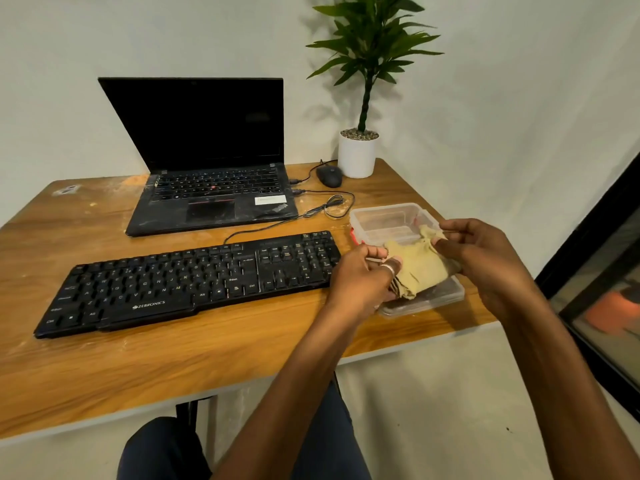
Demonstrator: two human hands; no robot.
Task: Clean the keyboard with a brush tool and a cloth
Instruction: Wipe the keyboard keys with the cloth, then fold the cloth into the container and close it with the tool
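A black keyboard (187,282) lies slanted across the wooden table (173,358), its right end beside my hands. A yellow cloth (420,263) is bunched between both hands, just right of the keyboard and above a clear plastic lid (446,296). My left hand (363,275) pinches the cloth's left side; a ring shows on one finger. My right hand (481,254) grips the cloth's right side, thumb and fingers on its top corner. No brush is visible.
A clear plastic container (388,221) stands open behind the cloth. An open black laptop (211,174) sits behind the keyboard, with cables (325,207) running to its right side. A black mouse (329,176) and a white potted plant (357,154) stand at the back right corner.
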